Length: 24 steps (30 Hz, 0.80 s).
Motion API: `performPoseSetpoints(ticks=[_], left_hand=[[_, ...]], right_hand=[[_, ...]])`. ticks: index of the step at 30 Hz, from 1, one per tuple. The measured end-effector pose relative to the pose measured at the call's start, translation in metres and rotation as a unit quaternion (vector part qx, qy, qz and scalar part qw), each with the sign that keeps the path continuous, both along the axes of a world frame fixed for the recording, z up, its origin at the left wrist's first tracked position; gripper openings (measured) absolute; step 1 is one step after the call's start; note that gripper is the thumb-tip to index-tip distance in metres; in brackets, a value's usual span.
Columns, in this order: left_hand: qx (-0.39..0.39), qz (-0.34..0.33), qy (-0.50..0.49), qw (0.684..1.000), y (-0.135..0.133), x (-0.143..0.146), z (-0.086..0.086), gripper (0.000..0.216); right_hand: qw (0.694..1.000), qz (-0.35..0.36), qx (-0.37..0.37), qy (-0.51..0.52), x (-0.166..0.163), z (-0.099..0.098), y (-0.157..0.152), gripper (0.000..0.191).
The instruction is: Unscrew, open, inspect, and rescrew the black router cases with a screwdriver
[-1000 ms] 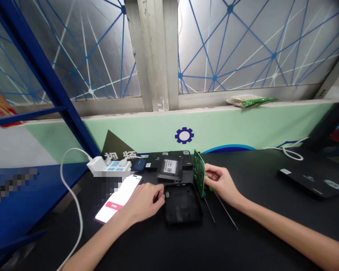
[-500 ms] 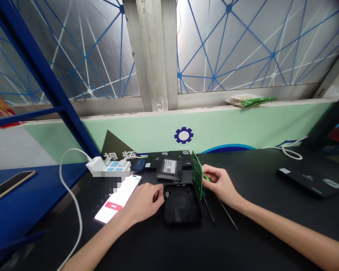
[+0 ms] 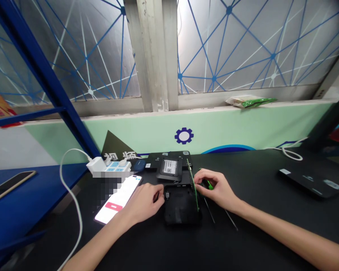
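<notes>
A black plastic case shell (image 3: 181, 205) lies open on the black table. My left hand (image 3: 144, 202) rests at its left edge, fingers pinched on that edge near a small connector. My right hand (image 3: 214, 187) holds a green circuit board (image 3: 192, 183) by its right edge. The board stands almost on edge, tilted over the shell's right side. A green-handled screwdriver (image 3: 209, 185) lies under my right hand, and two thin metal rods (image 3: 209, 210) stretch out beside the shell.
A lit phone (image 3: 119, 198) lies left of my left hand. Behind the shell sit stacked black devices (image 3: 169, 165), a white power strip (image 3: 109, 165) with a white cable (image 3: 70, 188), and another phone (image 3: 9, 184) on the blue shelf. A flat black device (image 3: 309, 178) lies at the right.
My right hand has swung the green board leftward and down, from standing beside the shell to leaning over its right side. My left hand has stayed in place.
</notes>
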<state>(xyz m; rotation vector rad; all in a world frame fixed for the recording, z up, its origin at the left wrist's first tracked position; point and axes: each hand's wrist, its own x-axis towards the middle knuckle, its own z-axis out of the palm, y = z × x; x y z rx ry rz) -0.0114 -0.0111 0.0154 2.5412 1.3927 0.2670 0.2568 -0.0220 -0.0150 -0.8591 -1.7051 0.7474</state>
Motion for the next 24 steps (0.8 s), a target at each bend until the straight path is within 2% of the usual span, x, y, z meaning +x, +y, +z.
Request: performPoseSetpoints(ticks=[7,14,24], left_hand=[[-0.004,-0.002,0.006,1.000,-0.0005,0.0001,0.0017,0.018],[-0.003,-0.008,0.012,1.000,-0.0001,-0.0005,0.0002,0.017],[-0.003,-0.012,0.005,1.000,0.0034,-0.0034,-0.0058,0.018]], right_hand=[[0.996,0.025,0.035,-0.082,-0.0026,-0.0012,-0.0026,0.003],[0.989,0.037,0.047,-0.138,-0.0034,-0.0022,-0.0037,0.007],[0.983,0.016,0.080,-0.163,-0.0056,-0.0045,-0.0032,0.008]])
